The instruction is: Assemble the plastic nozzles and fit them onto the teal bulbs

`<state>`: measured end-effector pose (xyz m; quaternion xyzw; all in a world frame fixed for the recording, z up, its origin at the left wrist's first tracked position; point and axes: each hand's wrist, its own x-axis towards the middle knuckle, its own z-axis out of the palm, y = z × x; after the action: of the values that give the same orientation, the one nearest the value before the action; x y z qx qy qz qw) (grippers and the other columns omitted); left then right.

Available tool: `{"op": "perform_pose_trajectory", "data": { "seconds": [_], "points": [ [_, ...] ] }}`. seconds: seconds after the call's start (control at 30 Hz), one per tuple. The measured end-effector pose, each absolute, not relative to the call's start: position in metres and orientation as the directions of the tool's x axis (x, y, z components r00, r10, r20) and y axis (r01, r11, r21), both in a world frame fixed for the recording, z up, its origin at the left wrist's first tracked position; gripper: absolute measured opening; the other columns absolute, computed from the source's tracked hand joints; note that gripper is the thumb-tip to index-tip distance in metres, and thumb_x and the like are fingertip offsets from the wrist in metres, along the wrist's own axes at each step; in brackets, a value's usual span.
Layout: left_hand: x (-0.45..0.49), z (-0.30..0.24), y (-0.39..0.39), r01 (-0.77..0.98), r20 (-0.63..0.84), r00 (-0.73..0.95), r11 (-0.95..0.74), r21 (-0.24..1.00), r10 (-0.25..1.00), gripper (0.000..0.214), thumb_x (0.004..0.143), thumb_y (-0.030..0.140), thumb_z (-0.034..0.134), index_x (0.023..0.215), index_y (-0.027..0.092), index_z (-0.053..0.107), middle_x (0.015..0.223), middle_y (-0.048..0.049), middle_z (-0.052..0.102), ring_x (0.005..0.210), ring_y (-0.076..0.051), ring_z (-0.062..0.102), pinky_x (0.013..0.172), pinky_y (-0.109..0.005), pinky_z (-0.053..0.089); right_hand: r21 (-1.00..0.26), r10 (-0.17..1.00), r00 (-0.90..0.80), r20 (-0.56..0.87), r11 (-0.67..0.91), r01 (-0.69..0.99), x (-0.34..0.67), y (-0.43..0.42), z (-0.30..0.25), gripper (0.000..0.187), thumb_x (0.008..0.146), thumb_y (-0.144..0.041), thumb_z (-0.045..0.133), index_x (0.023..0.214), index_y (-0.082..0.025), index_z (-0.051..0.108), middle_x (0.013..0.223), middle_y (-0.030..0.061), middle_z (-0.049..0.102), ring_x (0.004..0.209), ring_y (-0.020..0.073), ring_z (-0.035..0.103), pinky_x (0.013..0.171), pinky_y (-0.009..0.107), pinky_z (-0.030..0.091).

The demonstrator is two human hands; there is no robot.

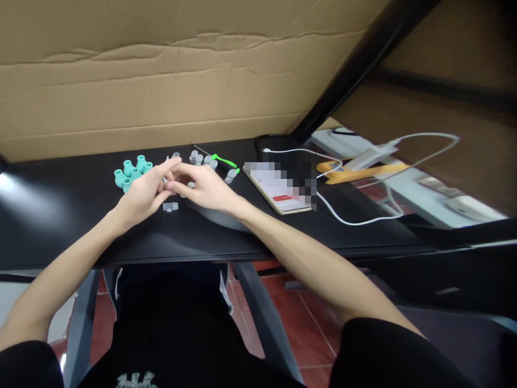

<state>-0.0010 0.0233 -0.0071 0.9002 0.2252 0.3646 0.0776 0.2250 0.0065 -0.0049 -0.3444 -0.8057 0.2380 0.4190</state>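
My left hand (143, 191) and my right hand (207, 186) meet over the black table, fingertips pinched together. Between them shows a bit of a small greyish plastic piece (165, 182), mostly covered by the fingers. Left of my left hand stand several teal bulb-shaped plastic parts (134, 173) with open tops. A clear plastic fitting (170, 207) lies just below the hands. Beyond my right hand are several translucent plastic fittings (208, 160). Partly under my right hand and forearm is a round pale dish (226, 220).
Behind the fittings lies a bright green-handled tool (224, 160) with a thin shaft. To the right rests a phone (278, 196), with a white cable (343, 221) looping past it. A cardboard wall (181, 97) closes off the back of the black table (72, 226).
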Motion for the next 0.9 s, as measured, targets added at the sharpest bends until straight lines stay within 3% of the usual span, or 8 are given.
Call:
{"op": "perform_pose_trajectory", "data": {
  "seconds": [0.13, 0.23, 0.37, 0.43, 0.5, 0.63, 0.9],
  "points": [
    [0.001, -0.009, 0.018, 0.309, 0.664, 0.700, -0.950, 0.051, 0.264, 0.054, 0.112, 0.008, 0.050, 0.162, 0.028, 0.051, 0.139, -0.0123, 0.073, 0.125, -0.023, 0.075, 0.107, -0.040, 0.066, -0.710, 0.763, -0.378, 0.525, 0.637, 0.300, 0.221, 0.005, -0.010, 0.023, 0.101, -0.042, 0.067, 0.110, -0.023, 0.077, 0.102, 0.0049, 0.084, 0.088, 0.0226, 0.074, 0.080, 0.036, 0.059],
    [-0.001, -0.005, 0.013, 0.366, 0.707, 0.671, -0.929, -0.054, 0.223, 0.055, 0.111, 0.007, 0.054, 0.160, 0.032, 0.051, 0.148, -0.0139, 0.068, 0.099, -0.017, 0.078, 0.088, -0.035, 0.068, -0.688, 0.772, -0.333, 0.542, 0.635, 0.352, 0.227, 0.009, -0.010, 0.023, 0.102, -0.035, 0.064, 0.116, -0.025, 0.079, 0.104, 0.0045, 0.085, 0.090, 0.0240, 0.076, 0.084, 0.039, 0.060],
    [-0.005, 0.002, 0.007, 0.423, 0.640, 0.730, -0.894, -0.149, 0.239, 0.026, 0.115, 0.024, 0.056, 0.140, 0.021, 0.063, 0.112, -0.0079, 0.075, 0.068, -0.012, 0.067, 0.056, -0.024, 0.051, -0.555, 0.746, -0.218, 0.629, 0.628, 0.546, 0.239, 0.023, -0.014, 0.022, 0.105, -0.034, 0.064, 0.110, -0.027, 0.085, 0.112, 0.0074, 0.087, 0.105, 0.0293, 0.078, 0.099, 0.047, 0.059],
    [-0.006, 0.002, 0.006, 0.439, 0.532, 0.797, -0.879, -0.186, 0.286, 0.024, 0.117, 0.035, 0.056, 0.127, 0.017, 0.068, 0.102, -0.0071, 0.075, 0.066, -0.014, 0.066, 0.052, -0.026, 0.045, -0.518, 0.734, -0.172, 0.657, 0.606, 0.603, 0.245, 0.032, -0.019, 0.019, 0.103, -0.033, 0.069, 0.107, -0.027, 0.087, 0.116, 0.0090, 0.086, 0.111, 0.0309, 0.077, 0.102, 0.049, 0.059],
    [-0.004, -0.002, 0.008, 0.436, 0.406, 0.854, -0.873, -0.218, 0.325, 0.028, 0.115, 0.041, 0.060, 0.120, 0.016, 0.071, 0.101, -0.0080, 0.075, 0.071, -0.017, 0.069, 0.059, -0.028, 0.048, -0.522, 0.759, -0.151, 0.633, 0.563, 0.641, 0.248, 0.039, -0.024, 0.016, 0.100, -0.031, 0.073, 0.104, -0.026, 0.088, 0.108, 0.0086, 0.085, 0.101, 0.0297, 0.078, 0.095, 0.047, 0.061],
    [-0.001, -0.011, 0.012, 0.372, 0.237, 0.917, -0.903, -0.217, 0.321, 0.024, 0.113, 0.034, 0.063, 0.107, 0.014, 0.074, 0.095, -0.0074, 0.074, 0.081, -0.021, 0.073, 0.075, -0.033, 0.055, -0.494, 0.812, -0.162, 0.560, 0.485, 0.721, 0.246, 0.047, -0.031, 0.013, 0.097, -0.024, 0.075, 0.103, -0.023, 0.086, 0.097, 0.0074, 0.086, 0.091, 0.0284, 0.078, 0.095, 0.046, 0.059],
    [-0.005, -0.007, 0.023, 0.239, 0.197, 0.956, -0.966, -0.093, 0.218, 0.023, 0.112, 0.027, 0.056, 0.107, 0.016, 0.076, 0.094, -0.0073, 0.072, 0.075, -0.020, 0.068, 0.071, -0.033, 0.052, -0.397, 0.877, -0.271, 0.398, 0.431, 0.810, 0.241, 0.054, -0.035, 0.015, 0.097, -0.015, 0.070, 0.103, -0.020, 0.083, 0.101, 0.0114, 0.086, 0.100, 0.0329, 0.077, 0.093, 0.045, 0.055]
  ]
}}
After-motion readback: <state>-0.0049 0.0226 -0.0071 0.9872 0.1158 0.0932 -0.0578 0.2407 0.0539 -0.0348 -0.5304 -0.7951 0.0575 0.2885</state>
